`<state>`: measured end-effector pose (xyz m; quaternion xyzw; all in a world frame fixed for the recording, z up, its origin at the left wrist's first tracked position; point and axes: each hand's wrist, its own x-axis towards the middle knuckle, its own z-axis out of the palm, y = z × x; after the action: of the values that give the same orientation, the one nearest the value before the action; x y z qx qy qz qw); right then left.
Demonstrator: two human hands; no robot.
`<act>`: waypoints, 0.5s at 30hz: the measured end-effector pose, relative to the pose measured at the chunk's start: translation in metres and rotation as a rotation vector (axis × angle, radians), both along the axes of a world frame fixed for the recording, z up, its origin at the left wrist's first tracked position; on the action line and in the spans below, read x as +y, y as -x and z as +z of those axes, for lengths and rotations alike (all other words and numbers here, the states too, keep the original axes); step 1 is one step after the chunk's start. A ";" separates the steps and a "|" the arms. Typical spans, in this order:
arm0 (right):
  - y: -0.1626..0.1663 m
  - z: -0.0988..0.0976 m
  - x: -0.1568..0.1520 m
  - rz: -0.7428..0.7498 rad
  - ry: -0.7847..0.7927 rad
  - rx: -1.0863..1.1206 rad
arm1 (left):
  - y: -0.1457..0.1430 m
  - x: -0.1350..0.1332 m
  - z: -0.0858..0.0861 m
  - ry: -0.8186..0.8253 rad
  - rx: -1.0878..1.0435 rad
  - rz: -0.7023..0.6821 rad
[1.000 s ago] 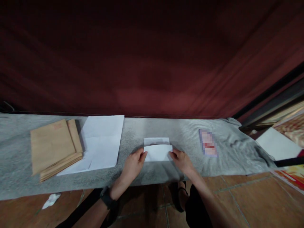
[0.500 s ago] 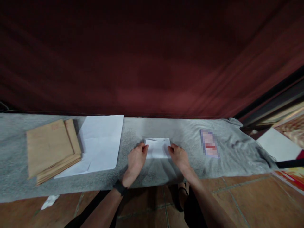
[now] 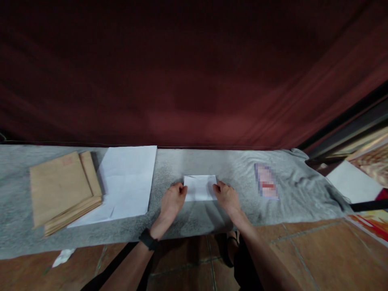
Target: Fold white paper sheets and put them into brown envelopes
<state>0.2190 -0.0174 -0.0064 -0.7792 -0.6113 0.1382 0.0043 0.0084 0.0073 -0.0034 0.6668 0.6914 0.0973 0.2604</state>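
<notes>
A small folded sheet of white paper [image 3: 200, 189] lies in front of me on the grey cloth. My left hand [image 3: 174, 199] pinches its left edge between thumb and fingers. At the right edge, my right hand [image 3: 226, 198] grips the same paper in a pinch. A flap edge shows along the top of the fold. Left of my hands rests a stack of larger white sheets [image 3: 130, 178], partly covered by brown envelopes [image 3: 60, 188].
A blurred pinkish packet [image 3: 267, 182] lies on the grey cloth [image 3: 236, 161] to the right. Behind hangs a dark red curtain [image 3: 194, 89]. Crumpled white tissue [image 3: 63, 257] is on the tiled floor [image 3: 321, 258]. Printed boards and a white panel [image 3: 353, 182] stand at far right.
The top flap of the folded paper looks pressed flatter, its upper edge nearer the far edge. Both hands keep their grip, and the whole view has shifted slightly.
</notes>
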 end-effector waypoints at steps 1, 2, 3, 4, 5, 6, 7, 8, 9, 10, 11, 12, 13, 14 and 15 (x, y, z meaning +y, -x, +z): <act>0.001 -0.001 0.000 -0.003 0.001 -0.003 | -0.001 -0.001 0.000 -0.011 0.032 -0.004; 0.001 -0.001 0.001 -0.005 -0.001 -0.006 | -0.002 -0.001 0.000 -0.019 0.064 -0.008; 0.002 -0.002 0.001 -0.008 -0.005 -0.012 | -0.003 -0.002 0.000 -0.022 0.096 -0.009; 0.003 -0.003 0.002 -0.011 -0.012 -0.022 | -0.004 -0.002 -0.001 -0.024 0.128 -0.007; 0.004 -0.003 0.002 -0.015 -0.022 -0.036 | -0.006 -0.003 -0.001 -0.027 0.157 -0.003; 0.005 -0.004 0.002 -0.018 -0.033 -0.051 | -0.007 -0.004 -0.001 -0.031 0.181 0.001; 0.006 -0.004 0.002 -0.019 -0.042 -0.067 | -0.009 -0.004 -0.002 -0.038 0.202 0.003; 0.006 -0.005 0.002 -0.020 -0.048 -0.083 | -0.010 -0.005 -0.002 -0.045 0.218 0.003; 0.007 -0.005 0.002 -0.021 -0.054 -0.098 | -0.012 -0.005 -0.002 -0.053 0.233 0.001; 0.007 -0.005 0.002 -0.019 -0.058 -0.110 | -0.013 -0.005 -0.002 -0.061 0.246 -0.002; 0.008 -0.005 0.002 -0.016 -0.063 -0.118 | -0.014 -0.005 -0.001 -0.067 0.259 -0.006; 0.008 -0.006 0.002 -0.015 -0.068 -0.127 | -0.014 -0.006 -0.001 -0.072 0.272 -0.008; 0.009 -0.006 0.002 -0.013 -0.076 -0.135 | -0.015 -0.006 0.000 -0.077 0.284 -0.009; 0.009 -0.007 0.002 -0.012 -0.084 -0.141 | -0.016 -0.006 0.000 -0.084 0.296 -0.009; 0.009 -0.008 0.002 -0.013 -0.090 -0.146 | -0.016 -0.007 0.001 -0.091 0.307 -0.007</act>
<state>0.2098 -0.0150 -0.0144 -0.7902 -0.6105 0.0531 -0.0043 0.0247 0.0006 -0.0025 0.6875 0.7155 0.0244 0.1216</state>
